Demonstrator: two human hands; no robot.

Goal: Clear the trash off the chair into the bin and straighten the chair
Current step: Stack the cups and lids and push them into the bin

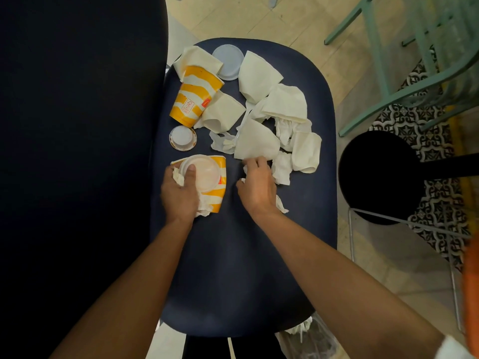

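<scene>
Head view, straight down onto the dark blue chair seat [233, 268], and the clearing is only getting started. The left hand [178, 195] is wrapped round a crushed yellow-striped cup [217, 182], thumb pressed on the plastic lid [204, 172] sitting in its mouth, crumpled tissue bunched in the same grip. The right hand [256, 187] is down at the near edge of the napkin pile [272, 110], fingers curled onto torn white scraps. Whether it has actually pinched any, I cannot tell from this angle.

Plenty left on the seat. A second striped cup [194, 97] lies on its side by the chair back [77, 151], with a small sauce tub [182, 138] just below it and a loose round lid [228, 60] at the far end. Folded and shredded napkins sprawl across the right half.

Below the seat's near edge a clear plastic bag [311, 335] with white paper inside peeks out, probably the bin. So one handful is gathered at most, the bulk is untouched, and straightening the chair is not yet begun.
</scene>
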